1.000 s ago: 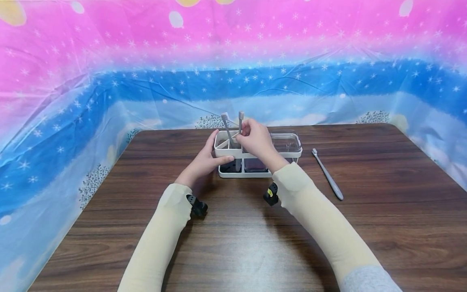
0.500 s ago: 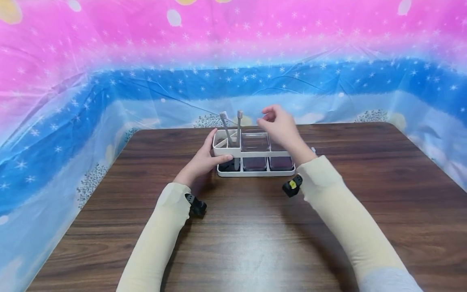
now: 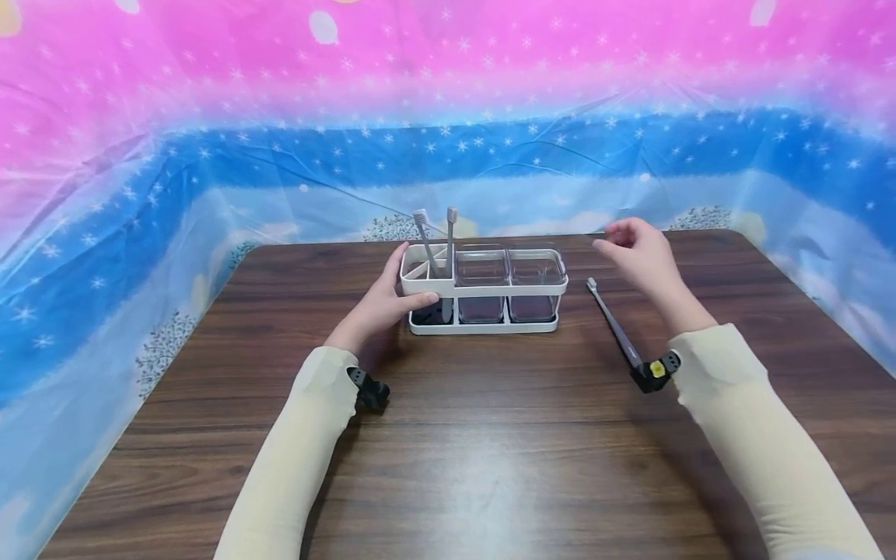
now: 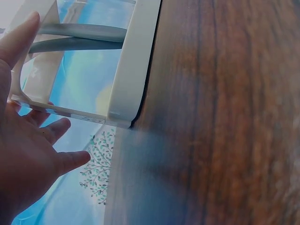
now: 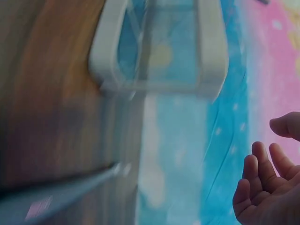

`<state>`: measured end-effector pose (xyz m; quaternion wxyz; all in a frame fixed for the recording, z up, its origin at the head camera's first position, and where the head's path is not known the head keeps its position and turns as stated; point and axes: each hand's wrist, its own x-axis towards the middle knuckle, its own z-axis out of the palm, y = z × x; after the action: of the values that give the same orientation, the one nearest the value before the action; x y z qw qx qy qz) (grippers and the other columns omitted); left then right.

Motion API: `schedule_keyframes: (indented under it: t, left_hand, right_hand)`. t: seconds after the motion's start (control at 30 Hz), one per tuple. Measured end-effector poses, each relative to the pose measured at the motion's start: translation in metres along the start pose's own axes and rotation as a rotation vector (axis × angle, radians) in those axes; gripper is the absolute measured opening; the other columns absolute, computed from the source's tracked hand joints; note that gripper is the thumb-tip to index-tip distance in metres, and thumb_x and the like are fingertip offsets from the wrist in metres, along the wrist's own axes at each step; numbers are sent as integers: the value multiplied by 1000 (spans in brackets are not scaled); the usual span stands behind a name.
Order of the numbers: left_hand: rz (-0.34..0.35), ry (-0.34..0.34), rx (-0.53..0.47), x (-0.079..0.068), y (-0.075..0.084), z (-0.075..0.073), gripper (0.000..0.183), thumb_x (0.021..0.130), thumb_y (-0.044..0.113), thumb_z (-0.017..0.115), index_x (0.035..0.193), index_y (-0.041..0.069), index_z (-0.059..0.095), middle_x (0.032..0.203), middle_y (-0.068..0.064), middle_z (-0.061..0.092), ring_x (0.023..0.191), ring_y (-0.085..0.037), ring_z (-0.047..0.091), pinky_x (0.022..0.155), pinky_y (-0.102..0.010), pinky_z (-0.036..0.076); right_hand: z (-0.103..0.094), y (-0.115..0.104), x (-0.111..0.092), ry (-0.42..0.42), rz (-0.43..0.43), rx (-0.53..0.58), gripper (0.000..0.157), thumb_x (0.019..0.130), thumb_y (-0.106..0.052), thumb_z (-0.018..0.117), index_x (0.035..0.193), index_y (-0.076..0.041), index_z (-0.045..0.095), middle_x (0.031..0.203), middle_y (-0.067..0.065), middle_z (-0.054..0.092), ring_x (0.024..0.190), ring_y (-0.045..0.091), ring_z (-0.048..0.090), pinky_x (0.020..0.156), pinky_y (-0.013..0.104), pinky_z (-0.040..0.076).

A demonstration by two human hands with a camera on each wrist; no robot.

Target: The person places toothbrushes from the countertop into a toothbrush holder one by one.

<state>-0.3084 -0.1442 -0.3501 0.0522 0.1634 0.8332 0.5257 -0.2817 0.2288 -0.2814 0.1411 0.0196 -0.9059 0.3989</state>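
Observation:
A white toothbrush holder [image 3: 490, 292] with clear cups stands toward the back of the table. Two grey toothbrushes [image 3: 451, 233] are upright in its left compartments, bristles up. My left hand [image 3: 378, 305] holds the holder's left end, thumb along the front of the upper frame and fingers at the side and back. In the left wrist view, the toothbrush handles [image 4: 84, 33] show inside the frame. My right hand [image 3: 640, 253] is in the air right of the holder, fingers loosely bent and holding nothing. Below it a third grey toothbrush [image 3: 612, 320] lies on the table, its handle end hidden by the wrist camera.
Two clear cups [image 3: 481, 268] sit side by side in the holder's middle and right sections. The brown wooden table [image 3: 448, 435] reaches back to a pink and blue patterned cloth [image 3: 420, 163] hanging behind it. Both wrists carry black cameras [image 3: 371, 391].
My right hand has let go of the toothbrush in the holder and moved right, over toward the lying one. My left hand has stayed on the holder's left end.

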Motion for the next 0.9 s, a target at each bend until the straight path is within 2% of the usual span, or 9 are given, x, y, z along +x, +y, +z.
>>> schedule_keyframes:
  t: [0.17,0.37,0.47,0.57,0.77,0.9]
  left_hand:
    - [5,-1,-2,0,-1,-2,102,86,35,73,156,28,-1,158,-11,18,142,-30,27,114,-51,23]
    - [-4,-4,15,-1,-1,-3,102,87,36,72,156,29,-2,159,-11,16,143,-31,24,113,-52,23]
    - [-8,-4,26,-1,-1,-3,102,86,39,72,156,29,-2,161,-9,10,145,-30,17,114,-53,20]
    - [-8,-5,23,0,-2,-3,103,86,39,72,156,29,-3,161,-9,10,145,-29,17,114,-53,20]
    - [0,-3,17,0,-1,-2,102,87,37,72,156,29,-2,160,-9,12,145,-28,20,114,-51,21]
    - [3,-5,20,1,1,0,102,87,37,72,156,27,-2,161,-9,10,145,-29,18,114,-51,21]
  right_hand:
    - [-11,33,-8,-57,73,-54,47,97,-32,55,129,2,51,118,24,54,104,35,51,81,45,43]
    - [-6,64,-17,-113,129,-68,48,98,-29,55,132,4,48,124,28,52,112,41,50,90,53,41]
    - [-1,76,-19,-168,153,-75,51,97,-28,55,135,4,45,123,28,53,108,40,53,87,51,45]
    - [2,84,-18,-245,159,-78,56,98,-27,55,140,6,40,123,31,53,102,38,58,81,45,50]
    - [6,86,-14,-364,155,-95,61,98,-23,55,144,8,32,127,34,52,96,34,63,76,38,53]
    - [8,85,-12,-418,168,-96,61,96,-20,56,144,10,32,118,30,57,84,24,61,71,34,53]
